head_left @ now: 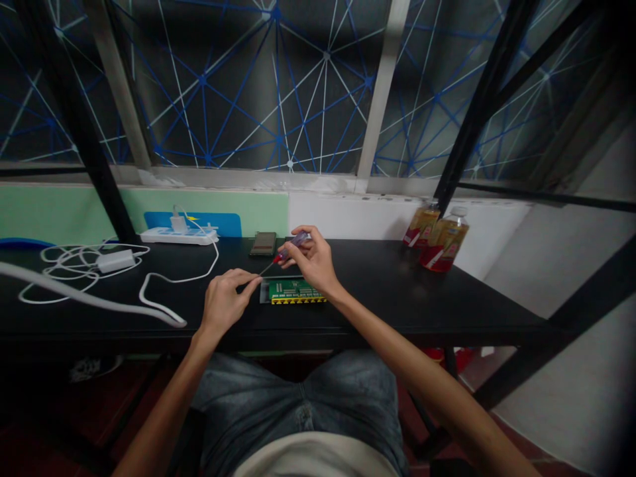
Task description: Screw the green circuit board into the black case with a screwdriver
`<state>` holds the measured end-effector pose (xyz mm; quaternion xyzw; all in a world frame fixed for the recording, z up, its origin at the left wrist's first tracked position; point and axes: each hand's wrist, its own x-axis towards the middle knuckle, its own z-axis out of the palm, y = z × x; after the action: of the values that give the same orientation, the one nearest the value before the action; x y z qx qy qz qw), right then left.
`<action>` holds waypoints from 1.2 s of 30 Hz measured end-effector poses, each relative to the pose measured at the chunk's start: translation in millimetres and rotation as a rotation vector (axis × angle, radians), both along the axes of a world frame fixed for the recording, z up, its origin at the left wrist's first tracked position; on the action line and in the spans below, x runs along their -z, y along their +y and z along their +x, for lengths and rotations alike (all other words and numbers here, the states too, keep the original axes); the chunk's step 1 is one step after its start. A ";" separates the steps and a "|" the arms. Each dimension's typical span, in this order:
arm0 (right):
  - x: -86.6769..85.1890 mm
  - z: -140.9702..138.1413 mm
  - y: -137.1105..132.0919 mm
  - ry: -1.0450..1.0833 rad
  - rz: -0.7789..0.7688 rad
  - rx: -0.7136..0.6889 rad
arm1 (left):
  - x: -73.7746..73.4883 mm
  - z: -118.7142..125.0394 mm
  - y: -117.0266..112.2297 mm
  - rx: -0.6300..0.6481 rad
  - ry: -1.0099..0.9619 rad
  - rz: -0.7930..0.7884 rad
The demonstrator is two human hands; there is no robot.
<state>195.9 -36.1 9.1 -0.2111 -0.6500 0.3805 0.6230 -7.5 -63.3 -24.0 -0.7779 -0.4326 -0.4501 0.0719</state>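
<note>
A green circuit board [294,291] with a yellow-striped front edge lies on the black desk [397,291] in front of me. My right hand [311,260] is closed round a small screwdriver [291,246] with a clear purple and red handle, held just above the board. The screwdriver's thin shaft slants down to the left. My left hand [226,301] rests on the desk to the left of the board, its fingers pinched together at the shaft's tip; what they hold is too small to make out.
A dark phone-like device [263,243] lies behind the board. A white power strip [179,234] and white adapter [115,260] with looping cables [163,308] fill the desk's left. Two bottles of amber liquid [444,242] stand at the back right. Black frame posts rise on both sides.
</note>
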 end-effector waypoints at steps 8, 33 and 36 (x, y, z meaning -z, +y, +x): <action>0.2 1.5 0.3 -0.004 0.012 0.014 | -0.2 1.0 -2.1 -0.017 -0.001 0.065; 1.8 0.3 -2.8 -0.029 0.000 0.018 | -9.2 6.5 -12.1 0.066 -0.188 -0.051; 2.2 -0.1 -3.0 -0.036 0.002 0.022 | -9.8 7.2 -12.7 0.073 -0.221 -0.073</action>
<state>195.8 -39.2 6.9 -0.2246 -0.6590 0.3690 0.6157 -0.4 -76.0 -14.3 -0.7408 -0.4254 -0.5194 -0.0210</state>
